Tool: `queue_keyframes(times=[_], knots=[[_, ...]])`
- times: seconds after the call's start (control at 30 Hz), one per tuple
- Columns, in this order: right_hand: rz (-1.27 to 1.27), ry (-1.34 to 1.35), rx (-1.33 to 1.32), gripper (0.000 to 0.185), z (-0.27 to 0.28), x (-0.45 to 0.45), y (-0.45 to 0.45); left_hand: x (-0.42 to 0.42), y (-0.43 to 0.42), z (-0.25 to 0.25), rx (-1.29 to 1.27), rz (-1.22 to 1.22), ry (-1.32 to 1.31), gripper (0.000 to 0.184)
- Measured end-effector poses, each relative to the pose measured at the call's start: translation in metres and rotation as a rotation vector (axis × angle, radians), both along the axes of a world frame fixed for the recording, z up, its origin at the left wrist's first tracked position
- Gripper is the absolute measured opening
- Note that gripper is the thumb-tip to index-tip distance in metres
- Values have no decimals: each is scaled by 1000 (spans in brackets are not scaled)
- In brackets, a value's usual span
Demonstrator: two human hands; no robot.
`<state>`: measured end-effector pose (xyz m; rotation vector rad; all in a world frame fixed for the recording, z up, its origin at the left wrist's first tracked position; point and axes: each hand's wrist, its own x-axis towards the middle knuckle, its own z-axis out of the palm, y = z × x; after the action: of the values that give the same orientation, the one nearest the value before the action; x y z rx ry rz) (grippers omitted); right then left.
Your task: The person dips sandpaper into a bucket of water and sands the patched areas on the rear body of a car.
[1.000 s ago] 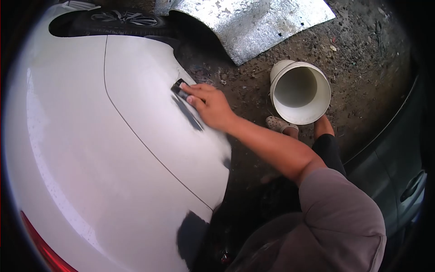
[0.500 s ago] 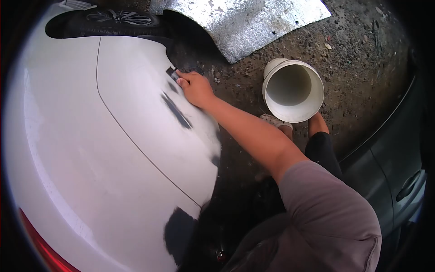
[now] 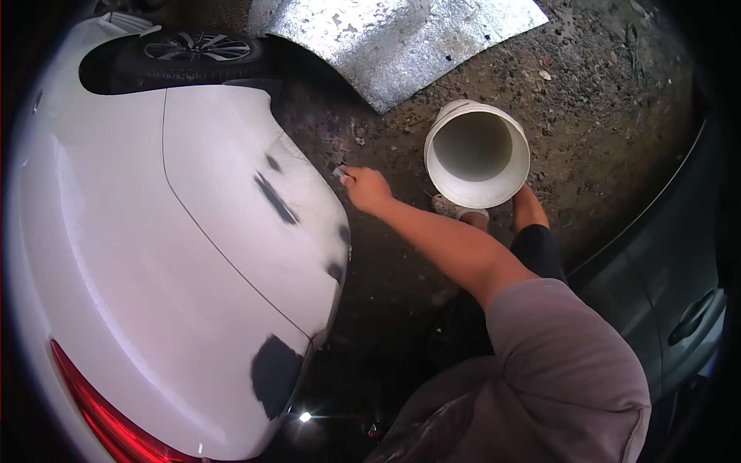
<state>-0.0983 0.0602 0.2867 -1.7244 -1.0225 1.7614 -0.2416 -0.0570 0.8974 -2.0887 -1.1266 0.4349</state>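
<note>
My right hand [image 3: 366, 189] is closed with its thumb and fingers pinching a small flat dark-and-grey piece [image 3: 337, 170]. Whether that piece is sandpaper or a scraper I cannot make out. The hand hovers over the dirt ground, just off the edge of a white car's rear bumper [image 3: 208, 270]. On the bumper are a long dark grey patch [image 3: 275, 199], a smaller patch [image 3: 273, 162] and a large dark patch [image 3: 275, 376] near the lower corner. My left hand is out of view.
A white bucket [image 3: 519, 166] holding cloudy liquid stands beside my foot [image 3: 472, 217]. A silvery foil sheet [image 3: 386, 54] lies at the top, near the car's wheel [image 3: 199, 48]. A dark car door [image 3: 641, 285] flanks the right side. The red tail light [image 3: 100, 417] is lower left.
My right hand has left the bumper surface and moved right and down, still holding the small piece. The view has shifted slightly, showing more of the wheel and tail light.
</note>
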Motion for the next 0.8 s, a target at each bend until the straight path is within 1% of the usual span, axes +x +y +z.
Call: queue_keyframes(times=[0.03,0.07,0.13,0.17,0.2,0.23,0.27,0.3,0.33,0.4,0.47,0.53,0.6,0.63,0.67,0.73,0.77,0.8], knots=[[20,-44,39,40,-7,19,-21,9,-2,0,-3,88,16,45],[10,-4,-15,40,-3,44,-37,25,2,-5,-26,267,46,46],[-3,33,-134,39,-12,100,-64,65,4,-46,-80,297,-380,53],[-7,43,-200,39,-24,122,-80,70,-10,-58,-342,330,-445,66],[-15,-1,-247,40,-37,143,-92,64,-23,-96,-504,329,-579,61],[-53,-68,-171,40,-64,158,-113,116,2,-147,-645,459,-678,59],[-79,-83,-242,40,-62,179,-114,143,21,-191,-782,575,-609,65],[-59,-134,-279,39,-59,201,-114,159,39,-236,-826,602,-558,61],[-52,-155,-250,39,-68,217,-118,164,53,-276,-833,599,-498,71],[-73,-148,-363,39,-76,250,-114,160,90,-341,-729,599,-370,77],[-61,-189,-310,39,-97,276,-119,144,143,-390,-661,668,-149,85],[-62,-223,-252,39,-110,290,-115,120,201,-425,-611,700,144,92],[-50,-173,-289,40,-110,303,-114,82,247,-450,-619,639,402,95],[-87,-127,-231,39,-114,304,-122,58,271,-457,-647,614,506,96],[-86,-116,-237,39,-117,304,-130,45,289,-471,-670,588,612,97],[-142,-22,-235,39,-102,304,-143,51,283,-486,-609,606,583,100],[-169,44,-310,38,-96,304,-145,58,272,-494,-599,617,611,101],[-159,45,-318,38,-95,298,-149,60,260,-499,-590,627,638,103]])
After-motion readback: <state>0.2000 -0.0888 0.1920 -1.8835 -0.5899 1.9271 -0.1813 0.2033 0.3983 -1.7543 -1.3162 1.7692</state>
